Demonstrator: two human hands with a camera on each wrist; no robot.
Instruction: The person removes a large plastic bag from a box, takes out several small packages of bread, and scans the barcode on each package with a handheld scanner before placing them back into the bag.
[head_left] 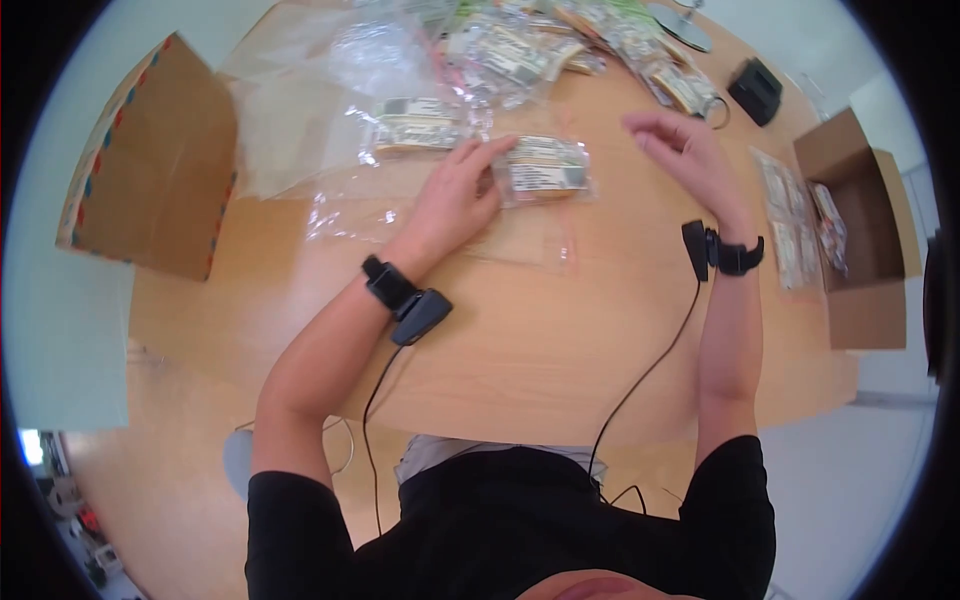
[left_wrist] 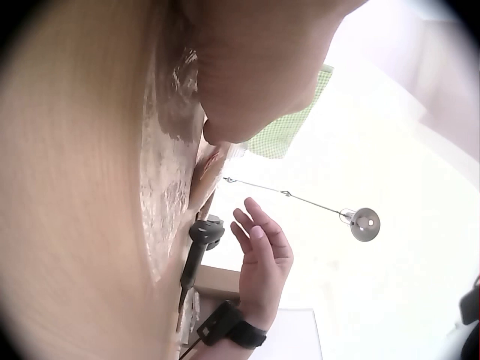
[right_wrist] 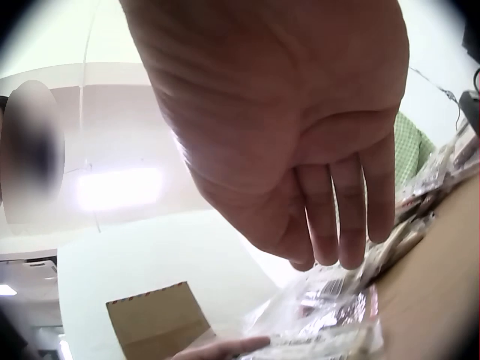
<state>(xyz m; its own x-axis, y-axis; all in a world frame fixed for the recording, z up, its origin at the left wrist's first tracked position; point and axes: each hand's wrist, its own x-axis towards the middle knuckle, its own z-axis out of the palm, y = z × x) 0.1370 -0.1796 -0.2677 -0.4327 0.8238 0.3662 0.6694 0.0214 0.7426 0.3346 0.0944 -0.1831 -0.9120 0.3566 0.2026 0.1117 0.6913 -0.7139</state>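
Observation:
In the head view the left hand (head_left: 462,197) rests at the left edge of a clear packet with a printed label (head_left: 548,177), its index finger extended onto the packet's top. A second labelled packet (head_left: 418,124) lies just left of it on clear plastic. Raised over the table to the right, the right hand (head_left: 690,165) holds nothing, its fingers loosely bent. The left wrist view shows the same right hand (left_wrist: 264,259) in the air. In the right wrist view its fingers (right_wrist: 345,210) hang relaxed above the packets.
Many packets (head_left: 510,60) are heaped at the table's back. A cardboard box (head_left: 160,160) stands at left; an open box (head_left: 868,310) at right holds a packet, with more packets (head_left: 785,220) beside it. A black device (head_left: 755,92) stands back right. Clear plastic sheets (head_left: 290,120) cover the back left.

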